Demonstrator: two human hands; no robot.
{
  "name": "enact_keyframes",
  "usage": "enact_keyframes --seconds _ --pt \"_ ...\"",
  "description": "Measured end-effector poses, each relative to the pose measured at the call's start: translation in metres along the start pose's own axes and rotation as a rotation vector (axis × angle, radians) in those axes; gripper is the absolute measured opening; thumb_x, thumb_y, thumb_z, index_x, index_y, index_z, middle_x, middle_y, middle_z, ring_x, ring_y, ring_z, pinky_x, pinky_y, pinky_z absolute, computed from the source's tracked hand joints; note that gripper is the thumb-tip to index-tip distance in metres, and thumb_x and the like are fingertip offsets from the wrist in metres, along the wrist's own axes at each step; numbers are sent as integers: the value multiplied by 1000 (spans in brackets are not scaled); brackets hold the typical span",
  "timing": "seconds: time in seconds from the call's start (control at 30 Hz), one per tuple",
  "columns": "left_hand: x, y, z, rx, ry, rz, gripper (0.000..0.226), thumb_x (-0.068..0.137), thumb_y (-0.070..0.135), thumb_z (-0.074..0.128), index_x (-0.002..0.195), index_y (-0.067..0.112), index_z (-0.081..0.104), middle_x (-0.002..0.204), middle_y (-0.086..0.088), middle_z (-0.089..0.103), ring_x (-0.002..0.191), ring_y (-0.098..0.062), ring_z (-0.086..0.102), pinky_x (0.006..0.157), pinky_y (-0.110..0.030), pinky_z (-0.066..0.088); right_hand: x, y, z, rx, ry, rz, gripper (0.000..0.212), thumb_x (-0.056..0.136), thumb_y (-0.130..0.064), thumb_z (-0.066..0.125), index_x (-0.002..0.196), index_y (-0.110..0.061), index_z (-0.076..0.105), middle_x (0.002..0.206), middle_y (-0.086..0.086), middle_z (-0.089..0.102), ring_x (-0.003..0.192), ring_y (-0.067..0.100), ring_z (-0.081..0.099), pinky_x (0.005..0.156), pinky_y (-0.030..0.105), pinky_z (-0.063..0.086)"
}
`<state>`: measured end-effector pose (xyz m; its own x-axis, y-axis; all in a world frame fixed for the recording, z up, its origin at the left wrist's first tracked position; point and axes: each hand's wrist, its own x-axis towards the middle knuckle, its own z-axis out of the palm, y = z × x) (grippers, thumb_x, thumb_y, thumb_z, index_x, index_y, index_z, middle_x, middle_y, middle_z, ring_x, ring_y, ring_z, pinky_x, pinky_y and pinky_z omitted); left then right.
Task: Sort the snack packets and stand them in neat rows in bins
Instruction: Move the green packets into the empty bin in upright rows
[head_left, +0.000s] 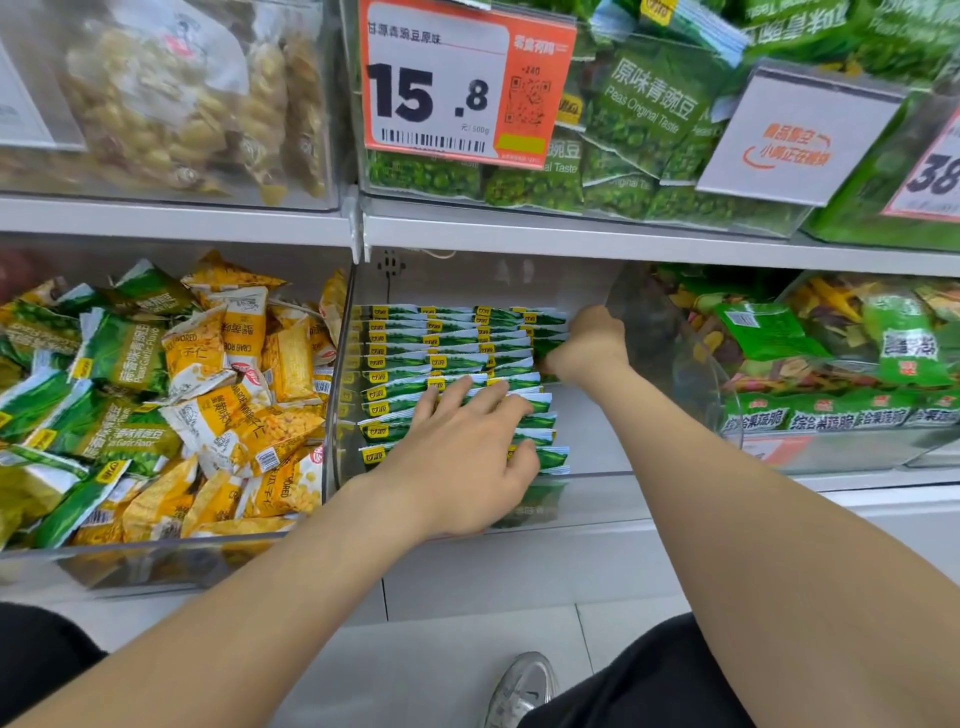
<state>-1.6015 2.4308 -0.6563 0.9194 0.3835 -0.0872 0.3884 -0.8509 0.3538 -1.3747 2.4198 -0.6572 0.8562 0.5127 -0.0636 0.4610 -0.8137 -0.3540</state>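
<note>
We see mixed packets (208, 395) heaped in left bin (130, 564). Middle bin (597, 474): green packets (447, 343) stand in rows. Our left hand (467, 447) lies flat on front rows, fingers spread. Our right hand (587, 343) at rows' far right edge, fingers curled, grip unclear.

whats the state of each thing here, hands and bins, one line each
left hand, fingers straight, pressing on the green packets
right hand, fingers curled at the rows' right end, grip unclear
green packets, standing in neat rows
middle bin, partly filled, right side bare
left bin, yellow and green packets heaped unsorted
</note>
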Motion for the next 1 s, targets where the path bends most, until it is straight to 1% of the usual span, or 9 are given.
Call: enact_keyframes --seconds 0.13,0.23,0.33,0.4,0.53,0.63,0.73,0.8,1.0 --pt "1 0 2 31 9 11 49 109 45 28 155 31 34 173 1 19 159 -30 9 128 -56 7 5 2 2 30 -50 -13 22 87 -2 63 110 -3 62 110 11 67 100 26 67 79 31 58" --pt "1 0 2 50 41 31 50 106 46 27 151 28 40 168 -1 29 155 -30 18 127 -55 14 2 10 3 2 -28 21 23 89 -8 72 108 -3 60 114 16 68 105 33 69 72 31 52" --pt "-2 -3 1 71 194 83 51 102 48 30 139 21 53 149 -3 48 142 -26 38 119 -46 31 -9 10 2 -11 78 -36 56 95 -22 75 136 2 46 125 23 61 114 42 64 81 38 52" --pt "-10 -3 1 64 291 142 40 106 42 36 128 18 59 135 -3 55 129 -25 48 111 -42 39 -20 4 0 39 53 -100 51 102 -21 63 139 5 40 128 26 59 118 45 61 82 38 49" --pt "-33 0 -10 51 415 266 22 102 20 49 118 14 64 117 -3 61 115 -24 53 102 -38 45 -65 -16 -19 50 -82 -172 40 98 -8 50 137 2 48 129 27 58 113 43 61 82 37 49" --pt "-60 -8 -33 30 554 282 28 92 16 40 101 16 67 102 -1 63 102 -24 56 88 -37 51 -111 -42 -37 213 -21 -374 41 97 -7 49 134 -13 66 123 15 72 111 32 69 92 35 55" --pt "-90 -26 -60 17 718 177 21 86 19 38 86 19 60 88 4 56 89 -22 53 68 -35 47 -155 -78 -47 495 19 -522 28 94 -10 57 104 -29 76 85 -4 77 82 16 73 79 35 59" --pt "-107 -40 -79 17 734 25 18 84 21 38 84 24 56 86 5 55 88 -23 55 65 -40 48 -179 -98 -46 593 -8 -602 26 88 -8 62 91 -30 76 79 -4 77 78 16 73 76 36 60" --pt "-140 -116 -119 5 391 -433 30 82 3 55 92 29 65 90 2 61 98 -30 65 75 -38 52 -220 -151 -14 461 -104 -845 25 89 -7 62 87 -26 78 74 -8 75 67 9 67 69 24 55"
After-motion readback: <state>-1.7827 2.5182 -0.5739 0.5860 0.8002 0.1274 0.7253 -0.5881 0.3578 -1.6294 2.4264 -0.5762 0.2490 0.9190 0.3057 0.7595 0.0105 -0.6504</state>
